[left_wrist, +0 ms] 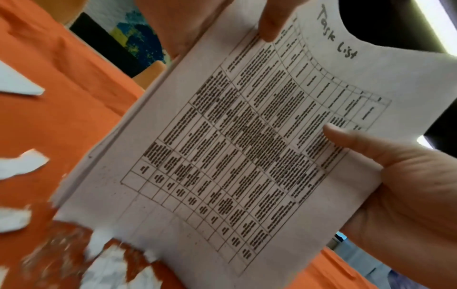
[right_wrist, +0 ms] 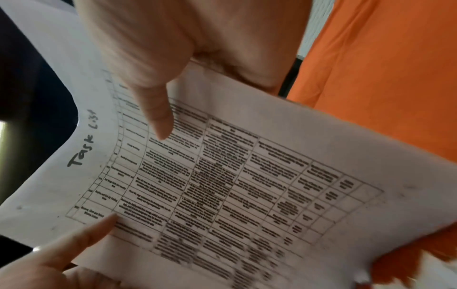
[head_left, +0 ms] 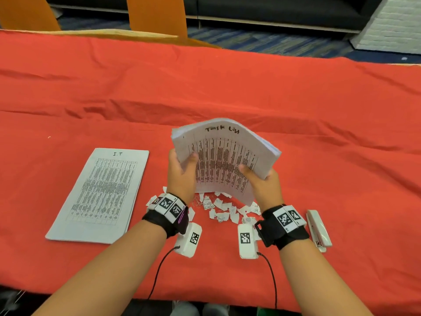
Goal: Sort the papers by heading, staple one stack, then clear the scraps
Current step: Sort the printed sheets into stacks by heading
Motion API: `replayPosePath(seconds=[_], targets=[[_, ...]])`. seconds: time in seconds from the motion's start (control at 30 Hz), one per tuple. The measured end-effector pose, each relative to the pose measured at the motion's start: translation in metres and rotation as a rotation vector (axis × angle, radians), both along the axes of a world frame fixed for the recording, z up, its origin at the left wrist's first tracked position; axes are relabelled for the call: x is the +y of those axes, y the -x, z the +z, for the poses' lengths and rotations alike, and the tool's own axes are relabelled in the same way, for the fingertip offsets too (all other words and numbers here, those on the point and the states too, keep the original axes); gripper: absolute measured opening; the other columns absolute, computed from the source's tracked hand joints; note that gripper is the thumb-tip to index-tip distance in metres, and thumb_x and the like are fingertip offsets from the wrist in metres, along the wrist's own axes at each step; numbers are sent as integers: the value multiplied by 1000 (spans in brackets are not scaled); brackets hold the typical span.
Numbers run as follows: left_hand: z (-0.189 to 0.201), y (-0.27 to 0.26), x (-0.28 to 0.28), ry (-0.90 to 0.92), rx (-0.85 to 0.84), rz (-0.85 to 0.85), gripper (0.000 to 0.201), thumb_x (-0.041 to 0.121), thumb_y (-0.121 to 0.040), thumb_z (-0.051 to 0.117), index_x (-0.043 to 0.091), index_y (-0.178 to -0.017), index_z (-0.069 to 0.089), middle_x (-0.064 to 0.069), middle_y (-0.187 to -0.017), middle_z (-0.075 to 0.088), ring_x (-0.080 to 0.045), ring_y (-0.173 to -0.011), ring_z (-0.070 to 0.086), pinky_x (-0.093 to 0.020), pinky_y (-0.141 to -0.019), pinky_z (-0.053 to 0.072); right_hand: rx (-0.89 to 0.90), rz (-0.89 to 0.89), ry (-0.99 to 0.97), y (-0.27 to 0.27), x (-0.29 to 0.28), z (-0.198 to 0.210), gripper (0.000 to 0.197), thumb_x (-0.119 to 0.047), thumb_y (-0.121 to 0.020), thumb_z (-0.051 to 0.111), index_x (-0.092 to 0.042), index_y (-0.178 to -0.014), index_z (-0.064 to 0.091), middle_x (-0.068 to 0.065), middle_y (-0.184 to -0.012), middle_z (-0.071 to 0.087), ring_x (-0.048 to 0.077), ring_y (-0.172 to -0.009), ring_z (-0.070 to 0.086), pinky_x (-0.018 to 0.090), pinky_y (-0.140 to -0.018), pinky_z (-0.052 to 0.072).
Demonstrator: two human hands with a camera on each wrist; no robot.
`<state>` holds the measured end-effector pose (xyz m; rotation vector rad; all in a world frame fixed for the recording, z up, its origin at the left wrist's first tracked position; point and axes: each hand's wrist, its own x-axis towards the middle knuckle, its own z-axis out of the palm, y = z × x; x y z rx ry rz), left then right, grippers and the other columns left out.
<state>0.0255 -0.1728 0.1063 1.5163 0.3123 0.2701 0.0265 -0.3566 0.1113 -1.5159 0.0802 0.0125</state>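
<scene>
I hold a stack of printed sheets headed "Task List" (head_left: 224,160) upright in both hands, bent into a curve, over the torn paper scraps (head_left: 222,209). My left hand (head_left: 182,169) grips its left edge with the thumb on the front sheet. My right hand (head_left: 262,181) grips the right edge lower down, thumb also on the front. The left wrist view shows the Task List stack (left_wrist: 247,146) with my left hand (left_wrist: 269,25) at the top and scraps (left_wrist: 22,166) beside it. In the right wrist view my right hand (right_wrist: 158,113) presses the Task List stack (right_wrist: 247,185).
A second stack headed "I.T" (head_left: 102,195) lies flat on the red tablecloth (head_left: 227,87) left of my hands. A white stapler (head_left: 317,230) lies to the right of my right wrist. Orange chairs (head_left: 157,14) stand behind the table's far edge.
</scene>
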Motion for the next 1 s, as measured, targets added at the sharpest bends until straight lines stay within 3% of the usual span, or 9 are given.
replayPosePath(seconds=[0.1, 0.27, 0.33, 0.43, 0.47, 0.57, 0.7, 0.83, 1.0], targets=[[-18, 3, -1, 40, 60, -11, 28, 22, -87, 63, 40, -103, 49, 3, -113, 65, -12, -108, 62, -37, -94, 50, 73, 19, 75, 3, -3, -14, 28, -10, -79, 72, -31, -96, 64, -12, -98, 68, -1, -90, 65, 20, -77, 54], [-26, -2, -8, -19, 77, -2, 33, 9, -91, 57, 39, -96, 45, 14, -101, 62, 10, -89, 60, -7, -71, 47, 90, -17, 63, 2, -5, -28, 30, -6, -79, 71, -32, -93, 64, -14, -93, 68, -5, -83, 65, 13, -68, 53], [-35, -4, -10, -53, 128, -2, 35, 7, -91, 55, 40, -94, 42, 12, -98, 60, 3, -87, 59, -15, -71, 47, 129, -4, 138, 1, -5, -38, 24, -3, -80, 67, -22, -95, 65, -11, -92, 68, 2, -83, 66, 20, -70, 53], [-47, -4, -15, -125, 212, -14, 28, 8, -90, 48, 34, -94, 41, -2, -94, 55, -15, -78, 52, -34, -74, 46, 203, -11, 275, 0, -4, -53, 19, 2, -82, 55, 2, -100, 60, 14, -92, 64, 30, -83, 59, 42, -77, 51], [-47, -4, -17, -140, 223, -18, 22, 7, -91, 45, 28, -98, 41, -5, -91, 52, -17, -75, 50, -35, -71, 46, 226, -27, 279, -1, -4, -54, 20, 2, -82, 52, 4, -101, 59, 15, -90, 61, 29, -81, 56, 40, -74, 50], [-40, -8, -17, -154, 196, -15, 13, 6, -95, 37, 13, -104, 41, -4, -81, 46, -17, -64, 42, -31, -60, 39, 248, -68, 265, -6, -4, -49, 18, -1, -82, 45, 4, -95, 57, 9, -80, 49, 20, -74, 47, 31, -64, 40], [-25, -15, 1, -169, 152, -12, 15, 8, -96, 32, 11, -107, 41, -7, -83, 47, -18, -63, 40, -34, -58, 38, 167, -94, 233, -13, 4, -25, 13, -5, -82, 41, -15, -78, 49, 1, -75, 46, 18, -69, 44, 30, -64, 37], [-7, -20, 45, -187, 97, -3, 14, 5, -95, 35, 13, -106, 39, -4, -81, 50, -16, -59, 42, -29, -51, 37, 75, -55, 260, -22, 37, -5, 22, -5, -86, 40, -15, -100, 54, -10, -85, 56, 7, -76, 52, 24, -66, 41], [2, -21, 142, -223, 157, 52, 19, 2, -91, 39, 15, -105, 39, 3, -79, 53, -11, -58, 47, -17, -43, 40, 101, 17, 278, -32, 116, -4, 35, -5, -85, 49, -14, -118, 54, -1, -106, 64, 15, -93, 62, 30, -78, 52]])
